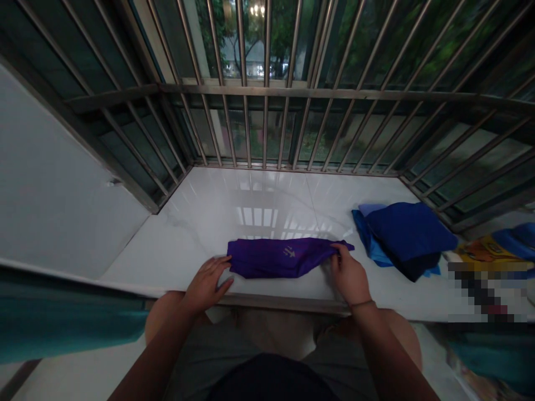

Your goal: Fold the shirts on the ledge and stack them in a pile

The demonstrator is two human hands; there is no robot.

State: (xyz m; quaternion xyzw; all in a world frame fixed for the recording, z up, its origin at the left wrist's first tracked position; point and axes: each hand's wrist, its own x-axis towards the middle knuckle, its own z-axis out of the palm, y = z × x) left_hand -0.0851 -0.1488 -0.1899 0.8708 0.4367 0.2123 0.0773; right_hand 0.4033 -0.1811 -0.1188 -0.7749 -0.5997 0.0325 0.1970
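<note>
A purple garment, folded into a long narrow strip with a small pale print, lies on a glossy white marble sill. At its left end my left hand rests palm down, fingers stretched and thumb apart, its fingertips touching the cloth edge. My right hand, with a thin band at the wrist, pinches the tapered right end between thumb and fingers. That end is narrower and less even than the left one. Which garment it is cannot be made out.
To the right sits a pile of folded blue clothes. Beyond it lies a yellow and blue printed item, beside a pixelated patch. Metal window bars enclose the sill at the back. Teal curtains hang on both sides.
</note>
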